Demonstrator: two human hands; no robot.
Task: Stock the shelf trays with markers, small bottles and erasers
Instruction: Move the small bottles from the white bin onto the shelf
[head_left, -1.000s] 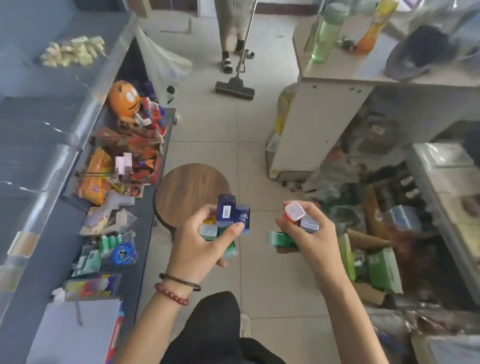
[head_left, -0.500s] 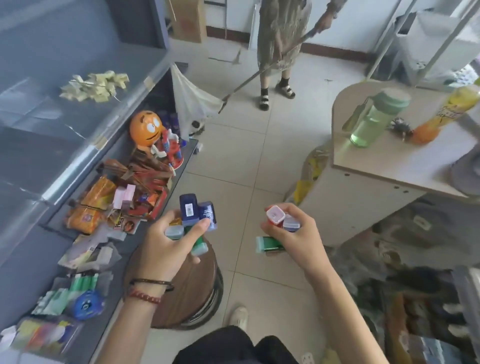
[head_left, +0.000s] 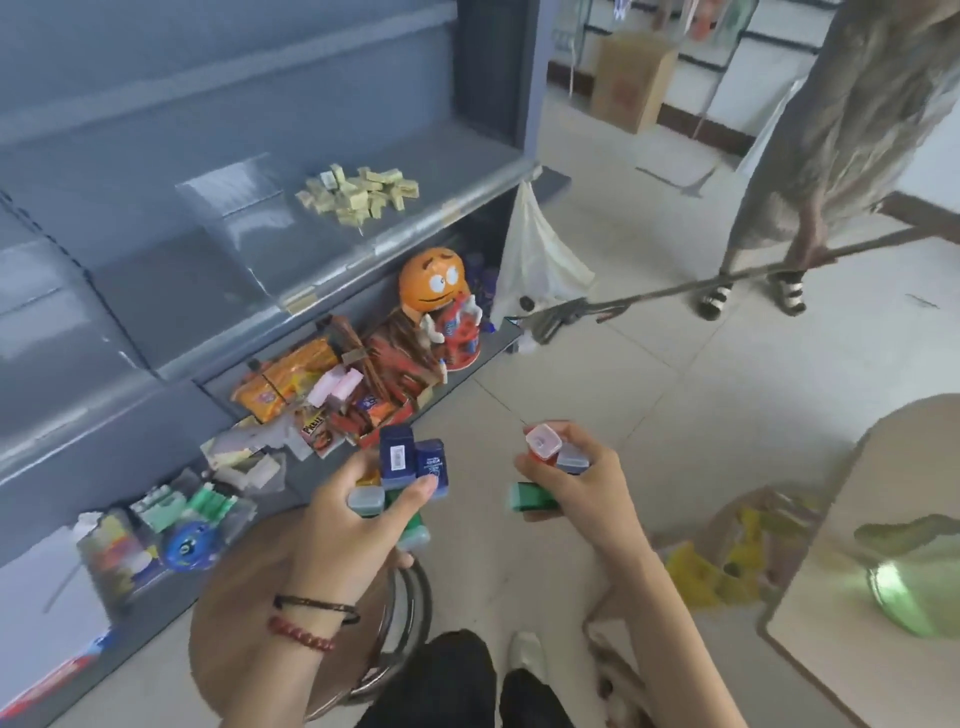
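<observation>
Soft, even daylight fills the shop, brightest on the pale floor (head_left: 649, 395) at upper right. A white sheen and a glare strip mark the grey shelf (head_left: 156, 130) and its front edge; beneath it lies shade. The left hand (head_left: 353, 525), right hand (head_left: 587, 499) and their small bottles (head_left: 397, 457) are fairly sharp. Blur smears the green bottle (head_left: 904, 587) at the right edge, and wide-angle distortion bends the shelf lines.

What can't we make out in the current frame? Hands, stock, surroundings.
Head view only:
- Left hand grips a bunch of small bottles: fingers hide the count, and the label print is too small.
- Right hand grips a red bottle and others: the palm hides how many.
- Green bottle: blurred and cut by the right edge.
- Lower-shelf packets: blurred, contents unclear.
</observation>
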